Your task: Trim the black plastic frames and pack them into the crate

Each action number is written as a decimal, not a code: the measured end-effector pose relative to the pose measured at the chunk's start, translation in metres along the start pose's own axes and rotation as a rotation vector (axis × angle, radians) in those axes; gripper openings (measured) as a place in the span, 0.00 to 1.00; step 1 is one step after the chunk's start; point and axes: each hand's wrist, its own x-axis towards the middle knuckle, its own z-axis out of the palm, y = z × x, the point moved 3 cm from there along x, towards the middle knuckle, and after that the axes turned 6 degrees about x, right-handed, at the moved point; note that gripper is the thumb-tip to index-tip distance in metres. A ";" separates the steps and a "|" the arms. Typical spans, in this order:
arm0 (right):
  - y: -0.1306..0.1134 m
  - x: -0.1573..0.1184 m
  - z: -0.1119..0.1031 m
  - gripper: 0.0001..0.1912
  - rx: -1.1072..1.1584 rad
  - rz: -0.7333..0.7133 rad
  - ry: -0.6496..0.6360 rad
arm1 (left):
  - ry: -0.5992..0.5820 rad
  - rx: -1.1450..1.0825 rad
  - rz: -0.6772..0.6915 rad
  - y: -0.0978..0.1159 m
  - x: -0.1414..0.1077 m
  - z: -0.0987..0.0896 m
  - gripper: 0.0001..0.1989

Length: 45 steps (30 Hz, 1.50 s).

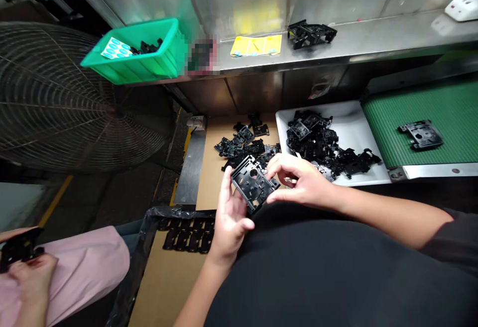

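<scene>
A black moulded plastic part (pixel 254 182), flat with cut-outs and a round hole, is held tilted in front of my body. My left hand (pixel 231 222) supports it from the left and below, fingers behind it and the thumb sticking out clear of it. My right hand (pixel 302 180) has thumb and index finger at the part's right edge. Something small and silvery shows inside its curled fingers, too hidden to name. Just beyond, similar black parts (pixel 242 143) lie heaped on a cardboard sheet (pixel 209 177).
A white tray (pixel 354 113) of black parts adjoins a green conveyor belt (pixel 388 143) bearing one part (pixel 425 134). On the shelf stand a green bin (pixel 149 70), yellow paper (pixel 257 45) and black parts (pixel 311 33). A large fan (pixel 82 108) and a co-worker's hand (pixel 33 277) are left.
</scene>
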 end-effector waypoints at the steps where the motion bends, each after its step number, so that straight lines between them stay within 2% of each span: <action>1: -0.002 -0.001 0.002 0.19 -0.002 -0.035 -0.017 | -0.004 0.052 0.004 0.002 -0.001 -0.001 0.58; 5: -0.010 -0.001 0.004 0.17 0.039 -0.168 -0.072 | 0.024 0.198 0.042 0.009 -0.007 -0.008 0.55; 7: -0.011 0.001 -0.002 0.13 0.103 -0.115 -0.017 | 0.012 0.215 0.071 0.012 -0.010 -0.011 0.54; 9: -0.009 0.005 -0.006 0.17 0.164 0.008 0.007 | -0.009 0.243 0.095 0.013 -0.011 -0.013 0.55; 11: -0.006 0.011 -0.006 0.23 0.183 0.092 -0.070 | -0.036 0.273 0.117 0.014 -0.012 -0.014 0.56; 12: -0.005 0.013 -0.005 0.23 0.184 0.098 -0.127 | -0.046 0.282 0.123 0.015 -0.013 -0.014 0.56; 14: -0.004 0.017 -0.002 0.20 0.175 0.076 -0.176 | -0.042 0.290 0.120 0.015 -0.013 -0.014 0.55; 18: -0.004 0.012 -0.004 0.18 0.124 0.015 -0.011 | 0.026 0.280 0.092 0.019 -0.015 -0.015 0.54; 19: -0.005 0.009 -0.003 0.18 0.111 -0.014 -0.003 | 0.047 0.277 0.086 0.020 -0.015 -0.015 0.54; 24: -0.015 -0.003 0.004 0.16 0.075 -0.189 -0.098 | 0.105 0.254 0.028 0.023 -0.014 -0.014 0.53; 26: -0.015 -0.003 0.007 0.13 0.096 -0.148 -0.051 | 0.096 0.202 -0.020 0.023 -0.011 -0.012 0.50; 30: -0.007 -0.001 0.013 0.10 0.236 0.048 0.052 | 0.077 -0.023 -0.188 0.021 -0.002 -0.004 0.35; 35: -0.001 0.000 0.018 0.13 0.282 0.185 0.117 | 0.097 -0.208 -0.363 0.023 0.004 0.004 0.26; 38: 0.000 -0.002 0.019 0.14 0.280 0.211 0.118 | 0.115 -0.235 -0.387 0.025 0.003 0.003 0.23; 42: -0.001 -0.002 0.020 0.13 0.255 0.207 0.117 | 0.079 -0.272 -0.419 0.021 -0.001 0.001 0.20; 45: -0.003 -0.002 0.021 0.12 0.221 0.182 0.117 | 0.046 -0.287 -0.401 0.014 -0.001 -0.002 0.22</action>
